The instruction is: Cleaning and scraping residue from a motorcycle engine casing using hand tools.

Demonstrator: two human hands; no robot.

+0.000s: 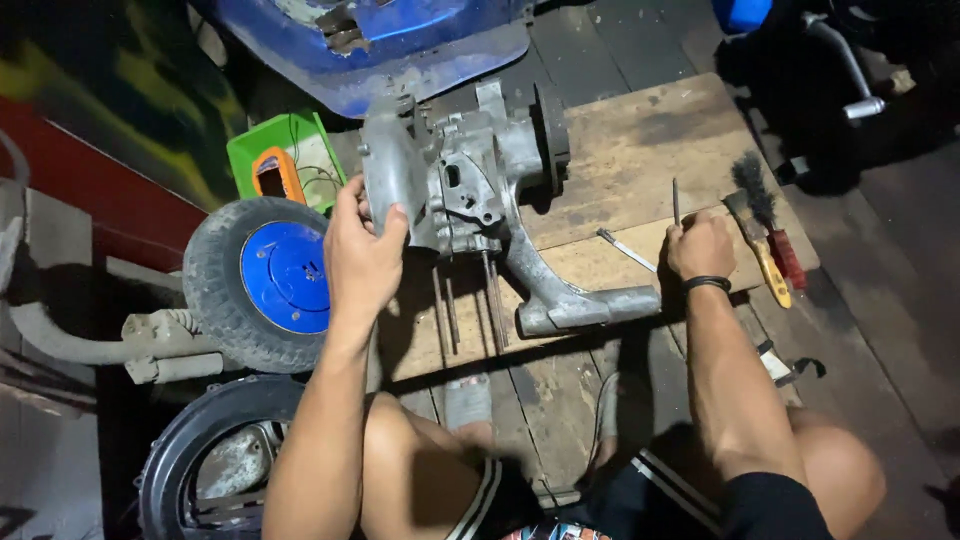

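Observation:
A grey metal engine casing (470,190) with long studs pointing toward me lies on a wooden board (630,150). My left hand (362,250) grips the casing's left curved housing. My right hand (700,245) rests on the board to the right of the casing and holds a thin metal rod (676,200) upright. A slim metal tool (625,248) lies on the board between the casing's arm and my right hand. Two brushes (765,235), one with a yellow handle and one with a red handle, lie just right of my right hand.
A small wheel with a blue hub (265,280) stands left of the casing. A green tray (285,160) holding an orange part sits behind it. A blue scooter body (400,40) is at the top. A black tyre (215,460) lies at lower left. My knees are at the bottom.

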